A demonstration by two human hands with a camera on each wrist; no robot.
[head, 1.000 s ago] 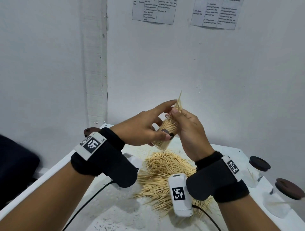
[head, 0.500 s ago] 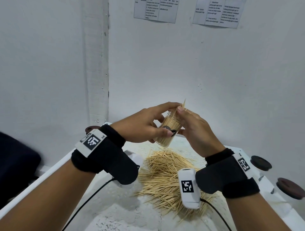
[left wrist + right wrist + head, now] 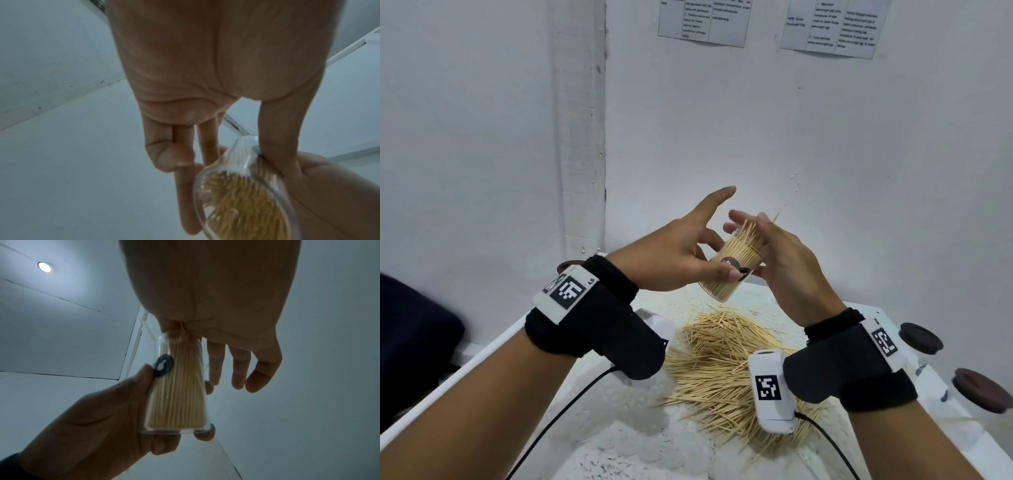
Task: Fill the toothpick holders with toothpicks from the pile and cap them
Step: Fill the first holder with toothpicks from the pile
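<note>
Your left hand (image 3: 674, 253) is gripping the toothpick holder (image 3: 732, 270) with thumb and lower fingers, index extended. Your right hand (image 3: 787, 260), fingers straight, is pressing its mouth. Above the pile (image 3: 722, 363), its long axis is tilting toward 1 o'clock.

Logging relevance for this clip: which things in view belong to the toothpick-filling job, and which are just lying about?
Part of the job:
- clear toothpick holder, packed with toothpicks, gripped by the left hand
- right hand, palm against the protruding tips
- toothpick pile on the table
- two capped holders, dark caps, at the table's right edge

Lying about:
- printed sheets on the wall
- dark object at far left
</note>
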